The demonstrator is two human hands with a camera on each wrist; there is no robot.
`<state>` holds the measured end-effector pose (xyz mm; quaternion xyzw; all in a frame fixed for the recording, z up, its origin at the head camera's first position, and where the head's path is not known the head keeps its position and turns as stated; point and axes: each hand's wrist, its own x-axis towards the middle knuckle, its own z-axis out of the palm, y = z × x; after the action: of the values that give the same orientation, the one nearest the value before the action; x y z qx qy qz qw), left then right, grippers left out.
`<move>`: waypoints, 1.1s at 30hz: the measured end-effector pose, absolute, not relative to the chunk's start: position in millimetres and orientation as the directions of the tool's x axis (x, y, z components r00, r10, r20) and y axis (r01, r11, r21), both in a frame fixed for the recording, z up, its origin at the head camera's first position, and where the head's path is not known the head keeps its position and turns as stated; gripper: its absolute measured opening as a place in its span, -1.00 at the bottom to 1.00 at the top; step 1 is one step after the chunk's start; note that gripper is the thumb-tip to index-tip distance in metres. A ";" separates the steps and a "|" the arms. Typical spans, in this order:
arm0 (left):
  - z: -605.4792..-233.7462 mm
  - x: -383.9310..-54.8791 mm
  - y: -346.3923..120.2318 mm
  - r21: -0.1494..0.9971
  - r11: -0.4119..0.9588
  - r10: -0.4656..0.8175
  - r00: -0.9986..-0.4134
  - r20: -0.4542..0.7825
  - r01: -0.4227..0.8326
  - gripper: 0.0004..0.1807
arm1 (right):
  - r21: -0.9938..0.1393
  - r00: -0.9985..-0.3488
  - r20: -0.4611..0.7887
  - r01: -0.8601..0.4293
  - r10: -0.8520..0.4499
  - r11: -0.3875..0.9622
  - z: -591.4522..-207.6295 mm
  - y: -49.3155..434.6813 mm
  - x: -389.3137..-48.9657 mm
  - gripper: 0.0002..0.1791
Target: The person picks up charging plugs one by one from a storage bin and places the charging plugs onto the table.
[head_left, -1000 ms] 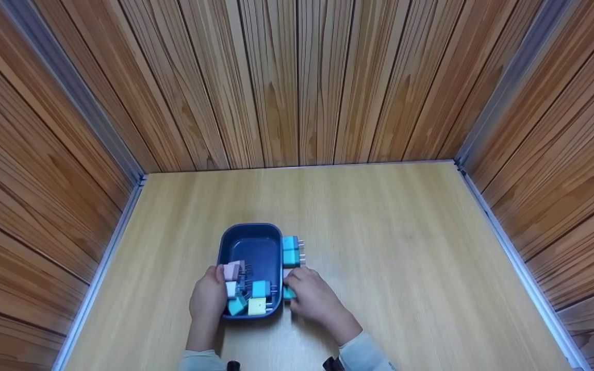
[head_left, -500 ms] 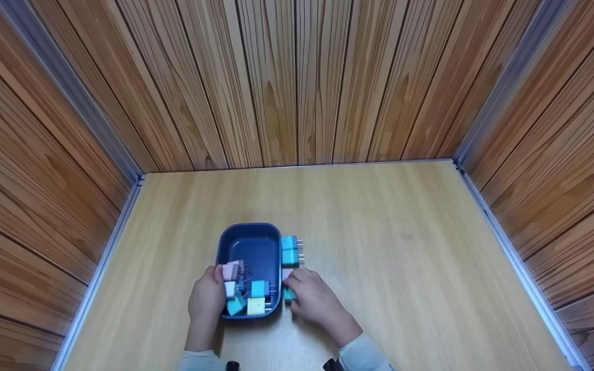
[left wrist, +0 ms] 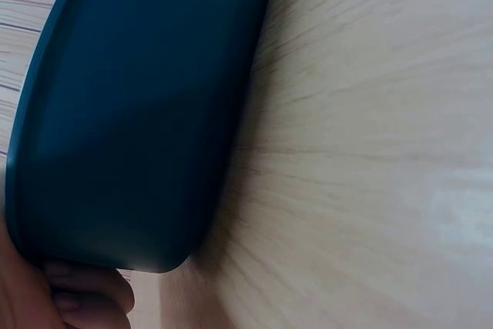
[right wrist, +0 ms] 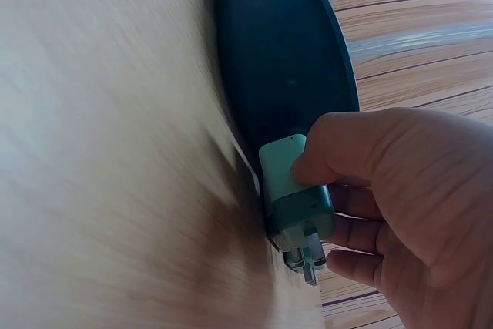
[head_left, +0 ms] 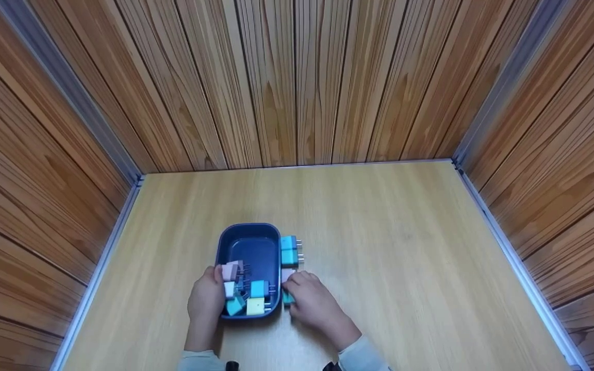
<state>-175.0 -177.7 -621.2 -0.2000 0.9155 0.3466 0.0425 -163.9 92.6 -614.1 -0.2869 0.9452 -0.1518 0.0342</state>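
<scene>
Holding almost exactly the pose of half a second ago, the right hand (head_left: 315, 299) differs only by a slight shift toward the person, so a little more of the pink plug (head_left: 287, 274) shows beyond its fingertips; the left hand (head_left: 205, 296) and the navy tray (head_left: 253, 250) look unchanged. On the bench (head_left: 369, 232), the tray stands upright with its long axis running away from the person. The left hand grips its left wall, thumb over the rim and fingers curled low outside. Against the right wall, the right hand holds the green plug (right wrist: 283, 171), thumb pressed on its near face (the far fingers are partly hidden in the right wrist view). That plug lies crosswise to the tray, prongs pointing right, away from the wall. Just beyond the pink plug, two blue plugs (head_left: 289, 256) point their prongs right too. Inside the tray, the yellow plug (head_left: 255, 306) also points right.
</scene>
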 end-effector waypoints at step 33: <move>-620.1 -175.1 -177.2 0.620 0.671 -0.338 -0.912 -0.233 -0.407 -0.45 | -0.216 -0.866 0.028 -0.493 -0.500 0.843 -620.3 78.5 -155.1 -0.57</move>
<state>-175.1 -177.2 -620.1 -0.2039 0.9128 0.3505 0.0491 -155.1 78.5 -620.3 -0.2586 0.9597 -0.1086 0.0146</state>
